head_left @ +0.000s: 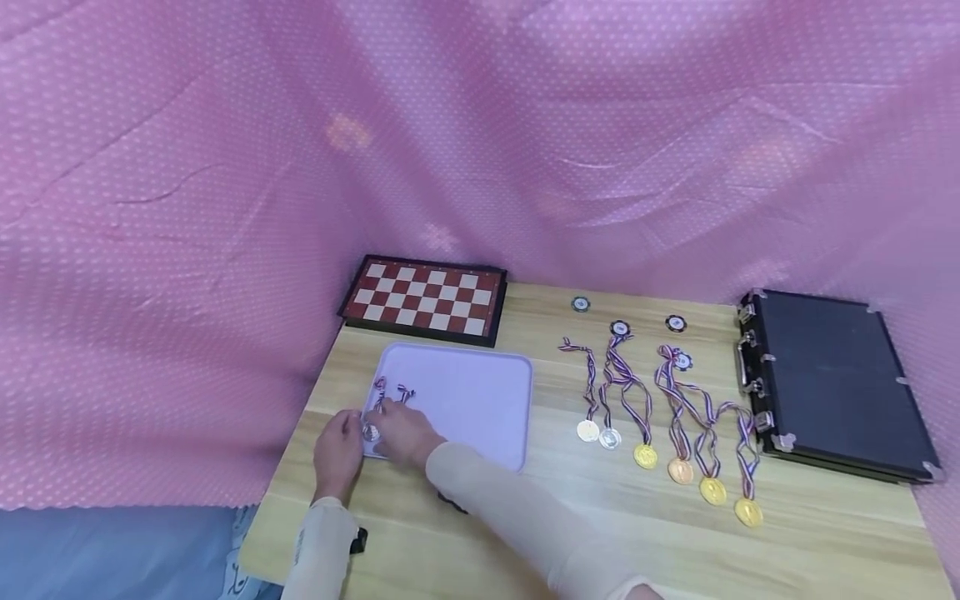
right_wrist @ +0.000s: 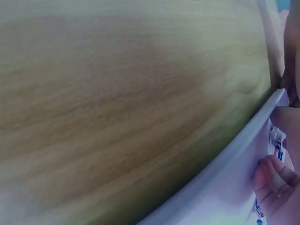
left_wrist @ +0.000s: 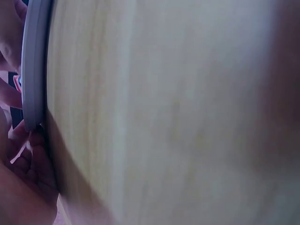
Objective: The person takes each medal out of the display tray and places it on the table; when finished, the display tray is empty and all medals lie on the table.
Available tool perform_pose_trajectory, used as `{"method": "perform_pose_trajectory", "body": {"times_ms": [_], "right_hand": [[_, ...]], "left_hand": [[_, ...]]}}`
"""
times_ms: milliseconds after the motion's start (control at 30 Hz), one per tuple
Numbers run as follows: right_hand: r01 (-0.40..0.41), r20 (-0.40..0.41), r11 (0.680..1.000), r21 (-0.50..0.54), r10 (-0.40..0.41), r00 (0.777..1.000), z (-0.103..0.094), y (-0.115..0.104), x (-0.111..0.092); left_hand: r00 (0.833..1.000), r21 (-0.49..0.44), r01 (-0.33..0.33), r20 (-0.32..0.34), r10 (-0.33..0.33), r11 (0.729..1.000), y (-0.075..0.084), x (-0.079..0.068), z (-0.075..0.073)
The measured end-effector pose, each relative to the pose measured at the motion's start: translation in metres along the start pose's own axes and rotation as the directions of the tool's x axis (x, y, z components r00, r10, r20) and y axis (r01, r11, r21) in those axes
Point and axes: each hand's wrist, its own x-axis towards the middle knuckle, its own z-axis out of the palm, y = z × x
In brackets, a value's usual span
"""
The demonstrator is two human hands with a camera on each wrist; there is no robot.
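Observation:
A pale lilac tray lies on the wooden table, with a silver medal and striped ribbons in its near left corner. My left hand is at that corner; in the left wrist view its curled fingers grip the tray's edge. Over the same corner, my right hand reaches in from the right, fingers bent down beside the medal. In the right wrist view a striped ribbon shows between the thumb and curled fingers, which hold the medal by it. The right fingertips are hidden in the head view.
A folded chessboard sits behind the tray. Right of it lie several ribboned medals in a row, with several poker chips above them. A black case stands at the far right. Pink dotted cloth hangs around the table.

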Motion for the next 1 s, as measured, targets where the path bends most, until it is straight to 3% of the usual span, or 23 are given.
{"method": "perform_pose_trajectory", "body": {"times_ms": [267,433,600,767,867,1000], "right_hand": [[0.012,-0.062,0.99,-0.137,-0.02,0.998,0.002,-0.003,0.003],[-0.01,-0.013,0.992,-0.123,0.008,1.0,-0.002,0.003,-0.002],[0.02,0.023,0.997,-0.075,-0.018,1.0,-0.004,0.019,-0.01],[0.061,-0.029,0.998,0.011,-0.061,0.998,-0.007,0.041,-0.022],[0.066,-0.066,0.991,0.115,-0.059,0.996,-0.014,0.053,-0.032],[0.017,-0.08,0.962,0.272,0.005,0.997,-0.032,0.072,-0.053]], "left_hand": [[0.998,0.02,-0.052,-0.046,0.053,0.998,0.004,0.003,0.003],[0.998,0.025,-0.047,-0.029,0.048,0.999,0.004,0.004,0.007],[1.0,0.018,-0.011,0.001,0.011,1.0,-0.001,0.001,0.009],[1.0,0.034,-0.022,-0.02,0.023,0.999,-0.004,0.001,0.008],[0.998,0.042,-0.036,-0.048,0.038,0.998,-0.005,0.003,0.008],[0.998,0.045,-0.043,-0.047,0.045,0.998,-0.006,0.005,0.01]]}}
